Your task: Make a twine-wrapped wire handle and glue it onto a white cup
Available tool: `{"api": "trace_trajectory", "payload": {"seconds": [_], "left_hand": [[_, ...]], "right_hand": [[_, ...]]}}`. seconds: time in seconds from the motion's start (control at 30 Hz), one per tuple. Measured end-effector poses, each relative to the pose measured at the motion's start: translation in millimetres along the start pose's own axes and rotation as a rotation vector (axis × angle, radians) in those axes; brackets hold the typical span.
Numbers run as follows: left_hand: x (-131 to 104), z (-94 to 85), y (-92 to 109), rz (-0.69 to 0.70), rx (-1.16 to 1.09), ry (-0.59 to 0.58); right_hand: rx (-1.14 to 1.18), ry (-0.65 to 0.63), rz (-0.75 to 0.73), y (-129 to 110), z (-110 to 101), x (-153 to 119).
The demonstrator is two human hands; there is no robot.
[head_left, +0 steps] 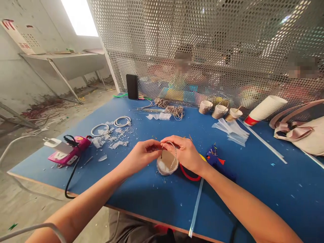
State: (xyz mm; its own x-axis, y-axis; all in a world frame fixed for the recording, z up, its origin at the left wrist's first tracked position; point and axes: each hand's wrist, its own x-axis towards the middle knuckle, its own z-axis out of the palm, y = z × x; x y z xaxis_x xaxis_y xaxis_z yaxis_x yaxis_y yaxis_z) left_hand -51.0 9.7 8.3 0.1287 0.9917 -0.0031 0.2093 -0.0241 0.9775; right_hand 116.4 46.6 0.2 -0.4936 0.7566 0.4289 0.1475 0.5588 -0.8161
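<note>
My left hand (145, 155) and my right hand (188, 153) meet above a small paper cup (167, 168) on the blue table. Thumbs and fingertips of both hands pinch a thin braided cord (175, 153), which curves in a loop over the cup's opening. The cup has a pale inside and stands close to the table's front. Below my right hand a red curved handle (189, 176) shows in part. Beside that wrist lies a dark blue item (214, 156) with a red tip, its kind unclear.
Bundled cord (174, 111) lies at the back near a phone (132, 87). Three small cups (219, 111), stacked paper cups (265, 109) and clear strips (233, 131) are right. A pink power strip (73, 152) sits left; a clear glue stick (196, 209) lies in front.
</note>
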Motion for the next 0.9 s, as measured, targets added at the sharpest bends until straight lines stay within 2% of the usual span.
{"api": "trace_trajectory", "payload": {"seconds": [0.13, 0.3, 0.43, 0.5, 0.57, 0.63, 0.7, 0.77, 0.83, 0.9], "left_hand": [[0.0, 1.4, -3.9, -0.006, -0.044, 0.021], [-1.1, 5.7, -3.4, 0.036, -0.035, 0.051], [-2.5, 7.7, -2.8, 0.045, -0.058, 0.143], [-3.1, 7.5, -3.1, 0.042, -0.079, 0.215], [-3.8, 6.7, -3.0, 0.043, -0.130, 0.280], [-5.0, 5.8, -1.9, 0.038, -0.224, 0.307], [-6.9, 5.3, 0.6, 0.021, -0.338, 0.299], [-9.0, 5.9, 4.4, -0.009, -0.441, 0.278], [-10.8, 7.7, 8.4, -0.033, -0.522, 0.258], [-12.3, 9.9, 11.4, -0.054, -0.578, 0.249]], "right_hand": [[0.070, 0.027, 0.054, 2.0, 0.9, -1.0], [0.224, 0.042, 0.202, -0.5, 1.7, 1.1], [0.323, 0.021, 0.298, -3.5, -3.7, 3.3], [0.286, 0.010, 0.304, -4.9, -11.1, 0.0], [0.095, -0.011, 0.300, -6.2, -20.9, -8.8], [-0.241, -0.064, 0.295, -7.5, -30.1, -22.9], [-0.621, -0.163, 0.308, -8.5, -35.7, -39.7], [-0.883, -0.284, 0.344, -9.3, -36.2, -54.5], [-0.996, -0.361, 0.388, -9.6, -32.8, -63.7], [-0.995, -0.351, 0.444, -7.8, -28.2, -66.4]]}}
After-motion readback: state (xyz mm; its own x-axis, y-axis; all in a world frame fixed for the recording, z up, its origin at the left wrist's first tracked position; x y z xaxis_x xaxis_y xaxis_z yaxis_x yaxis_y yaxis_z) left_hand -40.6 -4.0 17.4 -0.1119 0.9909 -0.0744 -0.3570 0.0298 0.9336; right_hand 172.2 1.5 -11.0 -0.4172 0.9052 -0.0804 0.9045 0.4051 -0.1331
